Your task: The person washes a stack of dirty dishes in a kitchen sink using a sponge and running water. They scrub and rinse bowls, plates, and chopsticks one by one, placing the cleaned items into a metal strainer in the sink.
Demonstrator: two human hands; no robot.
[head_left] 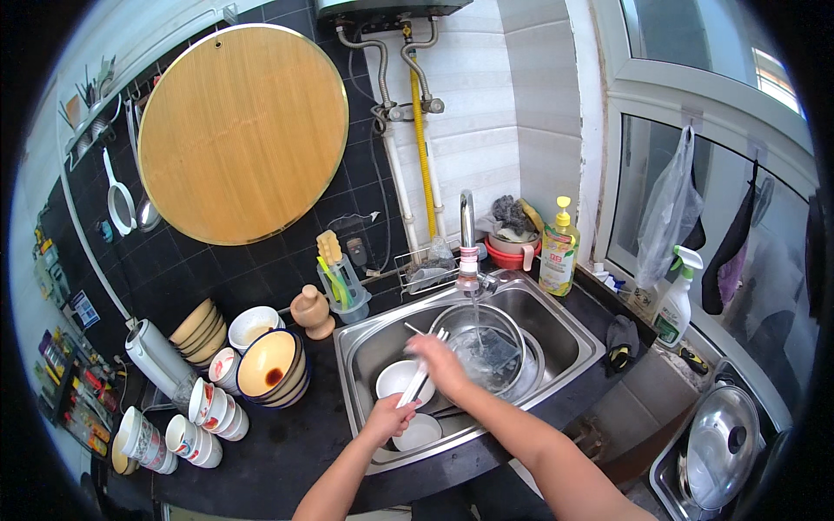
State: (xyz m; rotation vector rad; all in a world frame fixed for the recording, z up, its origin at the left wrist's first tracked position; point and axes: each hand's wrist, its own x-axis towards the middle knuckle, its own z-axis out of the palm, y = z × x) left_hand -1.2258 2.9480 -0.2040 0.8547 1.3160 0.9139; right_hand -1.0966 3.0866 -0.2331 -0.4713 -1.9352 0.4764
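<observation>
Over the left part of the steel sink [569, 347], my left hand [387, 422] is closed around the lower end of a bundle of pale chopsticks [412, 390]. My right hand [441, 368] is at their upper ends, its fingers smeared by motion, so its grip cannot be made out. Below my hands a white bowl [393, 375] and a second white bowl [419, 436] sit in the sink. Water runs from the faucet [466, 221] into a round metal basin [524, 346] on the right, which holds water and something clear or shiny.
Left of the sink, stacked yellow bowls [268, 365] and several stacks of white cups [193, 441] crowd the black counter. A wooden jar [312, 313] and a utensil holder [350, 300] stand behind. A yellow-capped soap bottle [559, 252] and a spray bottle [674, 304] are at right.
</observation>
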